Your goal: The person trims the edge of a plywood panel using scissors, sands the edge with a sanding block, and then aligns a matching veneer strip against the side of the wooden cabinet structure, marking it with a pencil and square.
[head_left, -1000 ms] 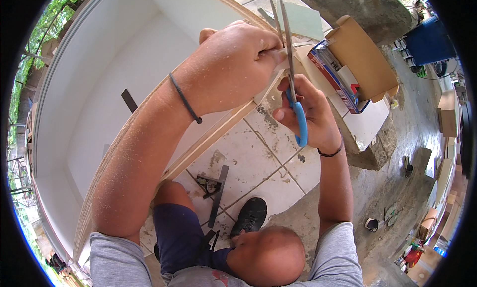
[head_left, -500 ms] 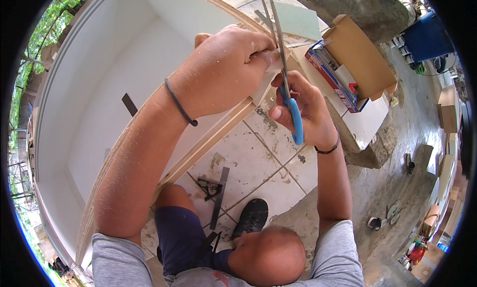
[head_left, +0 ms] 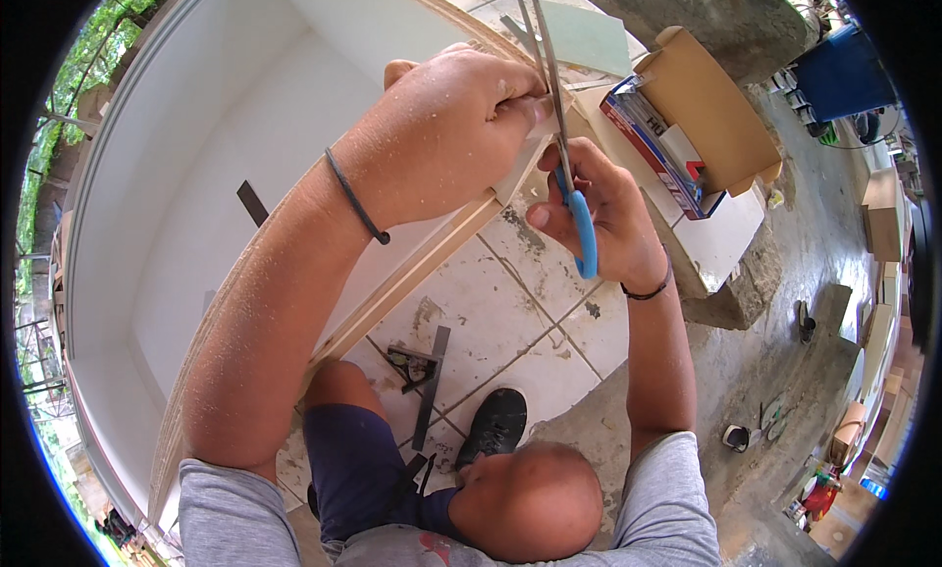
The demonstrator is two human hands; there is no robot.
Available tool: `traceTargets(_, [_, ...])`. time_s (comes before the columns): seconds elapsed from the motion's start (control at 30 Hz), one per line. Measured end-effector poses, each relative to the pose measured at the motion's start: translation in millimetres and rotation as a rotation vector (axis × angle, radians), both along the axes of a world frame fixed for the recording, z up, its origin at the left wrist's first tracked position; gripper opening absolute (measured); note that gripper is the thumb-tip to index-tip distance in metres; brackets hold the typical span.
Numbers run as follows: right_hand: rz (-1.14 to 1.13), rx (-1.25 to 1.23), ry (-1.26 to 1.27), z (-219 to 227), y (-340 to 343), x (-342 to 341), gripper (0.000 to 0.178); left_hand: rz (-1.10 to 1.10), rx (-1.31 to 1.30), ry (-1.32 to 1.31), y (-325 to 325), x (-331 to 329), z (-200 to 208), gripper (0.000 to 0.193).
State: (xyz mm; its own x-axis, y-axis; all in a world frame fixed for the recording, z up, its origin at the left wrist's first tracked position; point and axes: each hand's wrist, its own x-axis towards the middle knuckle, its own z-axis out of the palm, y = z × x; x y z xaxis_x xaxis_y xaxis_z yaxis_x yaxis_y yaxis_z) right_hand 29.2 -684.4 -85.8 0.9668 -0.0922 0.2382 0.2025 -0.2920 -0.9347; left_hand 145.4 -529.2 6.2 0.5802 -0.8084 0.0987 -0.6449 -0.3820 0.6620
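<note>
My right hand [head_left: 603, 209] is closed on a pair of scissors [head_left: 582, 229] with blue handles and long metal blades pointing up and away. The blades pass beside the fingertips of my left hand [head_left: 461, 126], which pinches a thin pale strip [head_left: 558, 113]. Whether the blades touch the strip, I cannot tell. Both hands are over the right corner of a large white box-like panel unit [head_left: 245, 106] with raw board edges. My left forearm lies across its near edge, and my left fingers are partly hidden behind the hand.
Right of my hands sits an opened cardboard box [head_left: 721, 116] with items inside. A pale green sheet [head_left: 584, 39] lies beyond. On the tiled floor rests a combination square [head_left: 428, 386] near my shoe [head_left: 494, 430]. A dark flat piece [head_left: 252, 203] is on the white panel.
Almost nothing differs. The scissors and my right hand have shifted very slightly; both hands keep their holds.
</note>
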Motion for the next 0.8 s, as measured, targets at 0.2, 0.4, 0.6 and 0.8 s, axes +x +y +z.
traceTargets(0.2, [-0.049, 0.024, 0.04, -7, 6, -2, 0.041, -0.019, 0.037, -0.033, 0, 1, 3, 0.02])
traceTargets(0.4, [-0.326, 0.387, 0.012, -24, 27, -18, 0.036, -0.036, -0.071, -0.272, 0, 2, -6, 0.017])
traceTargets(0.6, [-0.46, 0.549, -0.006, -48, 28, -61, 0.035, 0.036, -0.103, -0.559, -4, -7, -16, 0.018])
traceTargets(0.8, [-0.542, 0.559, 0.032, -64, 21, -91, 0.036, 0.228, -0.055, -0.488, -5, -11, -8, 0.021])
